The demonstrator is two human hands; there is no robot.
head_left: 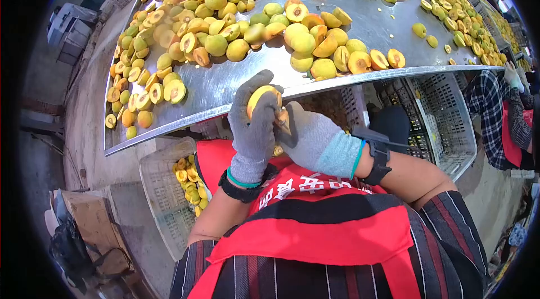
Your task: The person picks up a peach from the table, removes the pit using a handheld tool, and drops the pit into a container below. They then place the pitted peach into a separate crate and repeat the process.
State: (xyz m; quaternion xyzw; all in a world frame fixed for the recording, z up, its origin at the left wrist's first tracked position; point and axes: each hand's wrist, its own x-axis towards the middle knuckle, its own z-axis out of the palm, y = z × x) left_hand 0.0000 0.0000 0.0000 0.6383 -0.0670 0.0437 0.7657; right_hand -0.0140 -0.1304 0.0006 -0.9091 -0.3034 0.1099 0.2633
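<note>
Gripping a yellow, rounded fruit (pixel 257 98) in my grey-gloved left hand (pixel 250 136), I have it at ten o'clock from my grey-gloved right hand (pixel 315 135), whose hold I cannot tell.

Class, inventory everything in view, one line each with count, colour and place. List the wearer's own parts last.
table: one, silvery metal, ahead
loose fruit: too many to count, yellow, green and orange, whole and cut, on it
held fruit: one, yellow-orange, in the left hand
left crate: one, pale, fruit inside, lower left
right crates: several, pale and dark, below the near edge
cardboard box: one, brown, far left
co-worker: one, checked sleeve, right edge
apron: one, red, wearer's body
hands: two, grey-gloved, together at the near edge
</note>
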